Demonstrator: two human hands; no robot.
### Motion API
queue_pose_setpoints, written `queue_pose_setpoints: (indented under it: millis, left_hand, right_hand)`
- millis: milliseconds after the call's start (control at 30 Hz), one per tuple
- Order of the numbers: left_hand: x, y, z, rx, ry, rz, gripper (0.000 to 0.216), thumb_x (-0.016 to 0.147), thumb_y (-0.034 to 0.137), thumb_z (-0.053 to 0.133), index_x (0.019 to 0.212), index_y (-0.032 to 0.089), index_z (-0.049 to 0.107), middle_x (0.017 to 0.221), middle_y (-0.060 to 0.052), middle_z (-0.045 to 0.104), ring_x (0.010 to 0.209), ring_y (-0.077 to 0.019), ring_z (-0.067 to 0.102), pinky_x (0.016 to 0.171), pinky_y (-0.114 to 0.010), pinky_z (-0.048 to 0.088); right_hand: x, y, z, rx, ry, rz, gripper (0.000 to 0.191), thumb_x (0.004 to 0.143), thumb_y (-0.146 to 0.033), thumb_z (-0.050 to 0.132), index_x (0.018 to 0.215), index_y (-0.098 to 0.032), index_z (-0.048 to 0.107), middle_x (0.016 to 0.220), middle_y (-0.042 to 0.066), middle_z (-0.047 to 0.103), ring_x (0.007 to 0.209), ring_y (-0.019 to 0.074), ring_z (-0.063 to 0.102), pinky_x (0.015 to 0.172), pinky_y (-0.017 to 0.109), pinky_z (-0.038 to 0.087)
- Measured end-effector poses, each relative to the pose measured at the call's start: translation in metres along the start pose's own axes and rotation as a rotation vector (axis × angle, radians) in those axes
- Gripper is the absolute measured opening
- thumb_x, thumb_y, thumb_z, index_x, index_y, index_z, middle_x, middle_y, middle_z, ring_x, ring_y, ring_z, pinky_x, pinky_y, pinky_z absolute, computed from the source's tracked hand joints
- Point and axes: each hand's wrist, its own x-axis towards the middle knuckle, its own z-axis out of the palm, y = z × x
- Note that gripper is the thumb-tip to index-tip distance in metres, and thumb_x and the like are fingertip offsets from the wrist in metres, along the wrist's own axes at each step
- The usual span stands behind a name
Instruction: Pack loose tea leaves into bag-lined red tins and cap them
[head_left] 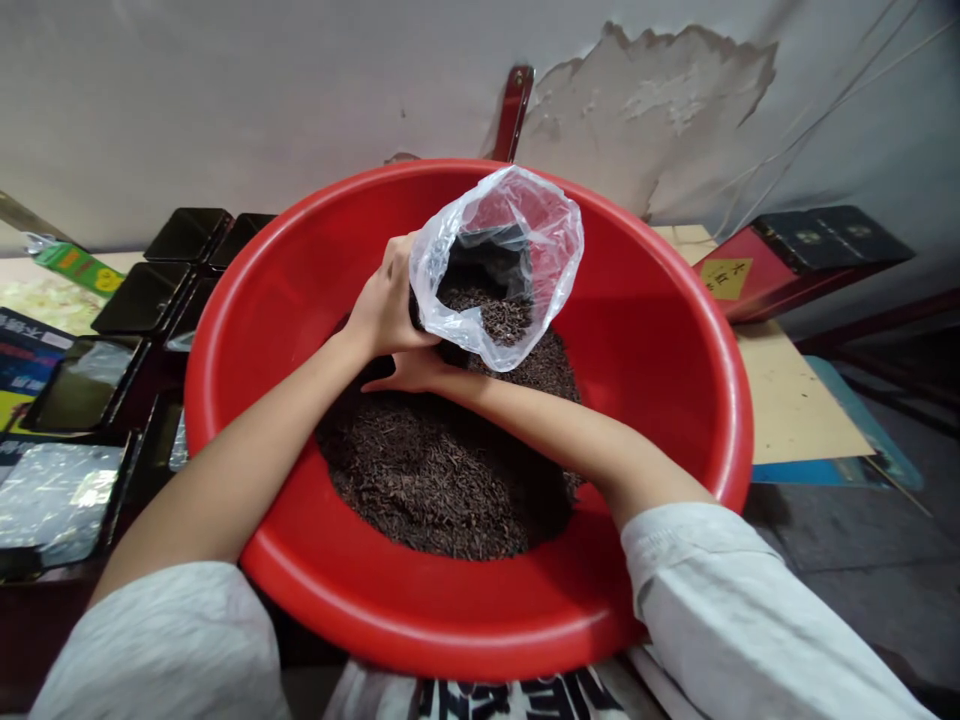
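- Left hand (386, 300) clamped on the near rim of a clear plastic bag (501, 262), fingers curled round the film and thumb pressed against it, keeping the mouth propped wide and facing the wearer.
- Right hand (416, 372) tucked under and just behind the left, palm up beneath the bag's belly; fingers hidden by the film, so spread or closed cannot be told; placed as if to bear the weight from below.
- Bag tilted over the middle of a red basin (660, 330), already part-filled with dark loose tea leaves (495, 315) showing through the opening.
- Larger heap of the same dark leaves (442, 470) lying in the basin floor directly below both hands, touching the bag's underside, so anything spilled drops back onto the pile.
- Forearms crossed over the near rim, pale sleeves (720, 590) pushed back clear of the leaves.
- Left of the left hand, outside the basin: rows of open black tins (142, 297), some lined with shiny film, on the surface.
- Right of the right hand, beyond the rim: a red-and-black gift box (795, 258) on cardboard sheets (795, 400).
- Behind the bag, a red handle (514, 105) against the peeling wall.
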Motion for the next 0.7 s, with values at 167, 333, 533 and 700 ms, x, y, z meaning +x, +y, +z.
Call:
queue_pose_setpoints:
  millis: [167,333,533,700]
  left_hand:
    - [0.000,0.007,-0.004,0.025,0.026,0.046,0.098,0.055,0.051,0.075,0.135,0.024,0.026,0.136,-0.015,0.040,0.126,-0.0394,0.042,0.091,-0.051,0.051]
    - [0.002,0.009,-0.010,0.003,0.008,0.022,0.095,0.057,0.050,0.075,0.136,0.027,0.028,0.136,-0.013,0.041,0.127,-0.0386,0.041,0.092,-0.054,0.050]
    - [0.004,0.011,-0.012,-0.027,-0.031,-0.013,0.095,0.053,0.048,0.079,0.133,0.026,0.033,0.136,-0.012,0.043,0.129,-0.0389,0.039,0.100,-0.055,0.045]
    - [0.006,0.017,-0.012,-0.122,-0.058,-0.085,0.095,0.047,0.040,0.083,0.130,0.022,0.039,0.139,-0.013,0.041,0.131,-0.0389,0.036,0.107,-0.051,0.038]
  right_hand:
    - [0.005,-0.017,0.001,0.017,-0.191,-0.078,0.106,0.058,-0.066,0.072,0.138,-0.006,0.038,0.144,0.020,0.041,0.135,0.0338,0.036,0.113,0.041,0.029]
    - [-0.010,-0.021,-0.012,-0.059,-0.372,-0.023,0.090,0.066,-0.053,0.072,0.134,-0.002,0.043,0.132,0.023,0.052,0.119,0.0358,0.054,0.100,0.042,0.043]
    - [-0.032,-0.017,-0.020,0.011,-0.383,0.053,0.058,0.072,-0.032,0.068,0.122,-0.006,0.058,0.119,0.018,0.063,0.110,0.0314,0.060,0.093,0.037,0.047]
    - [-0.051,-0.011,-0.032,0.140,-0.363,0.151,0.045,0.071,-0.028,0.068,0.112,-0.010,0.063,0.112,0.009,0.067,0.101,0.0218,0.063,0.086,0.026,0.047]
